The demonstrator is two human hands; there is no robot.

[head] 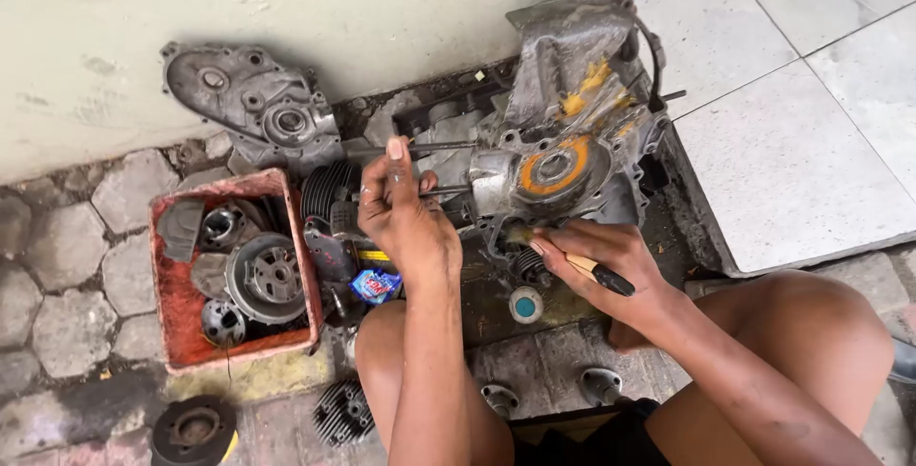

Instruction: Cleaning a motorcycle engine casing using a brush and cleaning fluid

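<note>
Your fingers (399,172) on the left hand (405,218) are curled around a thin metal rod (441,147) that juts from the engine case (563,132) in the upper middle of the frame, thumb raised along it. Your right hand (611,270) grips a brush (584,268) with a black handle, its tip pressed low against the case, though the bristles are hard to make out. At the left, a red tray (172,313) holds greasy parts, and a grey cover plate (253,103) leans on the wall above it. A small blue packet (375,286) lies below your left hand.
</note>
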